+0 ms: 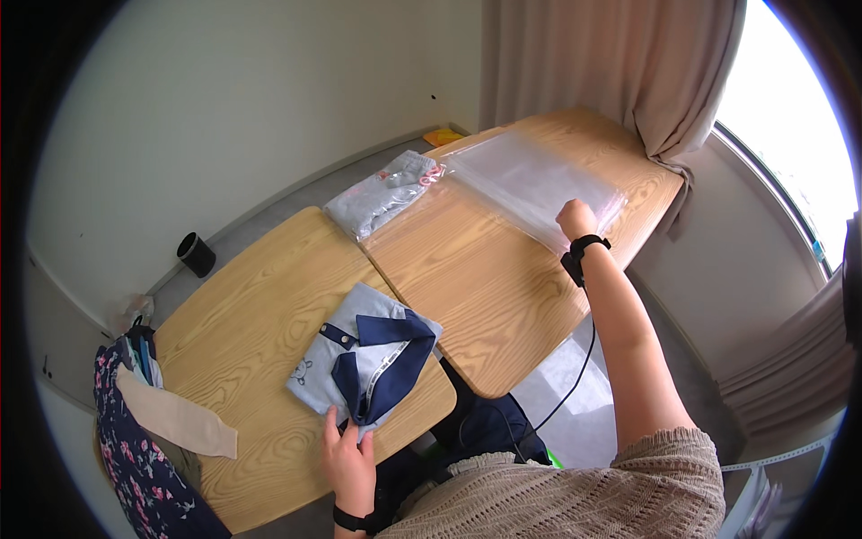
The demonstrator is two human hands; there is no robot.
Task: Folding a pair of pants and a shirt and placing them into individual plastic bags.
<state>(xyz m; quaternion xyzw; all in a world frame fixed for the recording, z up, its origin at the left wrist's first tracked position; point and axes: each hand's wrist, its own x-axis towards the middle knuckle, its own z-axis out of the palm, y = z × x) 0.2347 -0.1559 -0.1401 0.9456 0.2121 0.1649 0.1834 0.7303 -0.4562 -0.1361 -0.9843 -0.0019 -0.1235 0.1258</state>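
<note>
A folded grey shirt (328,373) with a navy collar and a small printed figure lies on the nearer wooden table. My left hand (350,463) rests at its near edge, the fingers stretched out and apart, with the fingertips touching the cloth. Farther off to the right, my right arm reaches over the other table. There my right hand (576,218) is closed at the near right side of a stack of clear plastic bags (521,175). Its fingertips are turned away, so whatever they may pinch is hidden. Both wrists wear black bands, and a cable hangs from the right one.
Folded grey clothing in a clear bag (382,193) lies across the farther table's left edge. Clothes, among them a navy floral garment (135,440) and a beige sleeve (175,413), hang over the left table edge. A black bin (196,255) stands on the floor. Curtains (611,63) hang behind.
</note>
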